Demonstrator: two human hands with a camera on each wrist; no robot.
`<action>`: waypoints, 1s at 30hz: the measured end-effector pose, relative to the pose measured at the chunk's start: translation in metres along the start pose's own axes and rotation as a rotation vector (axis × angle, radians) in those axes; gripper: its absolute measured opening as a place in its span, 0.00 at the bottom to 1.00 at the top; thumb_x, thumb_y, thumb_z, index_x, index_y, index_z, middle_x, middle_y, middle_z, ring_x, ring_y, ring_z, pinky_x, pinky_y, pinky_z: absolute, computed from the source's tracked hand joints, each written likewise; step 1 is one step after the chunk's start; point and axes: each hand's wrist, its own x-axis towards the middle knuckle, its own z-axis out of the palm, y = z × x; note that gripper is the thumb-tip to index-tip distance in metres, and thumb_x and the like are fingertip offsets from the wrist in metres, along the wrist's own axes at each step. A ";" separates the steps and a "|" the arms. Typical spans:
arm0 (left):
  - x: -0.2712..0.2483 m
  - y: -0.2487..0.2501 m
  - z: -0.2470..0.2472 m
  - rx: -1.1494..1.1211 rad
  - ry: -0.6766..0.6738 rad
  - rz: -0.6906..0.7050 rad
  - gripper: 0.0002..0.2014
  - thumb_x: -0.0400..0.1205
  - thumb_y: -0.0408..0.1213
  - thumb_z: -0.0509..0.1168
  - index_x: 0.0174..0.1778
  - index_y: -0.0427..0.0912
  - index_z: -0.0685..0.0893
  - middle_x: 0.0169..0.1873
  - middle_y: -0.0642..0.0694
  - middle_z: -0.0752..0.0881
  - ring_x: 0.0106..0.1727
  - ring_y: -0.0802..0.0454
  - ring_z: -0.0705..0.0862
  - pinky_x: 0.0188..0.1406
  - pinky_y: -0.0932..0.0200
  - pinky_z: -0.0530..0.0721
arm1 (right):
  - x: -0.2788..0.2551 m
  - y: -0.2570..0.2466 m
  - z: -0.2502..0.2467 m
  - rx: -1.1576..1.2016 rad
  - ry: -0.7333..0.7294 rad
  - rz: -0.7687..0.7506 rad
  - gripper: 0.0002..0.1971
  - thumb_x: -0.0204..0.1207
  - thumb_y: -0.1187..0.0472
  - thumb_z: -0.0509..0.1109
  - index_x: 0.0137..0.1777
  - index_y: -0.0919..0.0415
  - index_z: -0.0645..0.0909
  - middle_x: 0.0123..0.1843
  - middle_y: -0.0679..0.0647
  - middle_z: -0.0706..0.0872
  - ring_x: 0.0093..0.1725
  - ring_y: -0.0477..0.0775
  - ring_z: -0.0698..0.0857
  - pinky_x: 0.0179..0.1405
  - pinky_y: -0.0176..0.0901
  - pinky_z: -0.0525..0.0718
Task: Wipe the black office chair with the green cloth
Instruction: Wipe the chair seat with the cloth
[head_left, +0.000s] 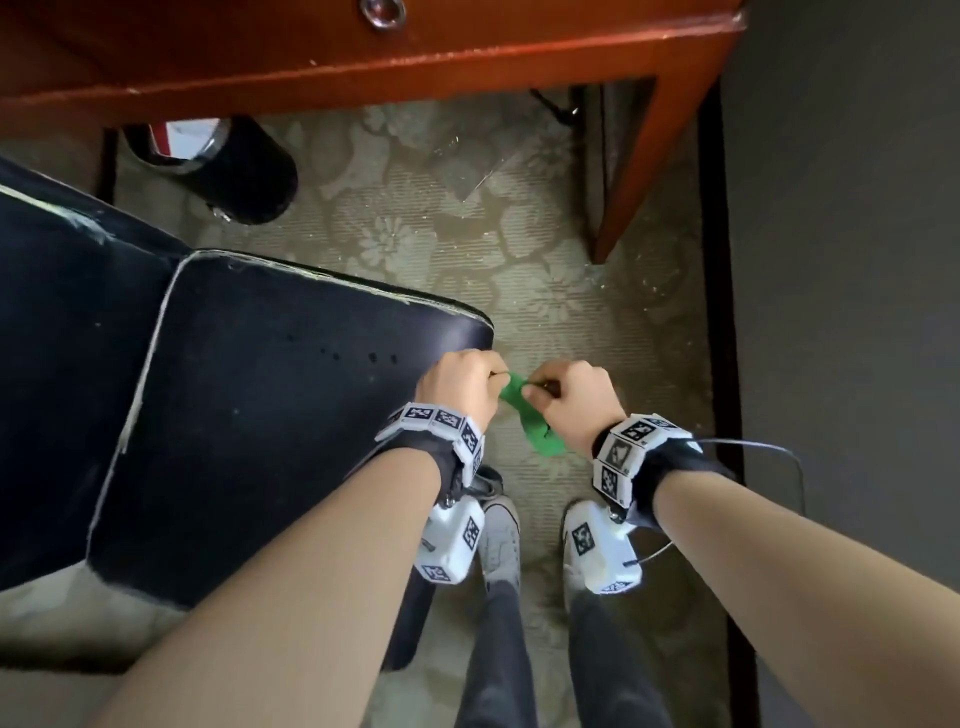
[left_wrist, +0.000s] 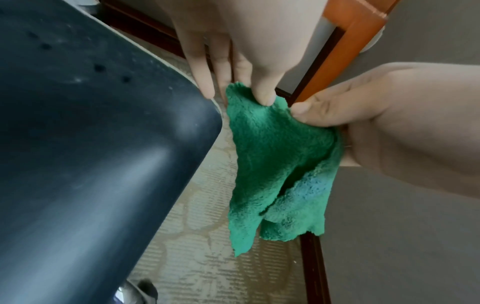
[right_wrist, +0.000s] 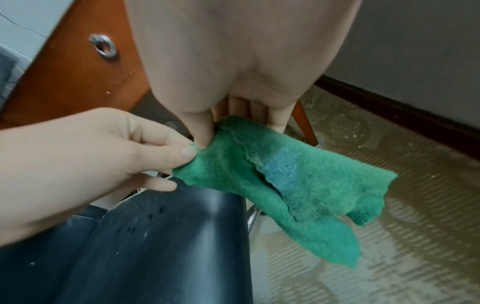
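- Patterned carpet (head_left: 545, 291) spreads underfoot, with a dark skirting strip (head_left: 724, 364) along the grey wall on the right.
- The black office chair (head_left: 270, 426) fills the left side; its seat has pale worn piping and a few small holes near the front corner.
- A red-brown wooden bench (head_left: 363, 62) crosses the top, one leg coming down on the right.
- A black waste bin (head_left: 244, 171) sits under it.
- White shoes (head_left: 501, 540) show below the wrists.
- Left hand (head_left: 457, 384) hovers just off the seat's front corner, its grip pinching the cloth's top edge between thumb and fingers.
- Right hand (head_left: 576, 400) is close beside it, grip pinching the same top edge.
- The green cloth (head_left: 530, 426) hangs in folds between both hands, clear of the seat, above the carpet.
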 end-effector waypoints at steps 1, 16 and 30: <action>0.013 -0.008 0.008 0.010 0.002 0.010 0.07 0.85 0.43 0.66 0.54 0.52 0.89 0.50 0.44 0.88 0.54 0.37 0.84 0.42 0.52 0.77 | 0.012 0.004 0.010 0.018 -0.009 -0.004 0.07 0.78 0.56 0.72 0.51 0.57 0.88 0.45 0.58 0.90 0.51 0.61 0.85 0.45 0.40 0.76; 0.048 -0.099 0.075 0.381 0.276 0.084 0.42 0.77 0.49 0.70 0.86 0.45 0.61 0.87 0.44 0.57 0.87 0.45 0.57 0.82 0.37 0.59 | 0.132 -0.001 0.083 0.535 0.357 0.367 0.09 0.79 0.65 0.70 0.56 0.61 0.88 0.54 0.60 0.91 0.61 0.60 0.86 0.60 0.38 0.77; 0.057 -0.102 0.070 0.348 0.226 0.048 0.41 0.78 0.50 0.68 0.87 0.48 0.60 0.87 0.47 0.56 0.87 0.47 0.57 0.82 0.38 0.56 | 0.127 -0.008 0.087 0.502 0.366 0.238 0.09 0.75 0.68 0.69 0.48 0.57 0.91 0.44 0.55 0.92 0.53 0.57 0.88 0.64 0.48 0.83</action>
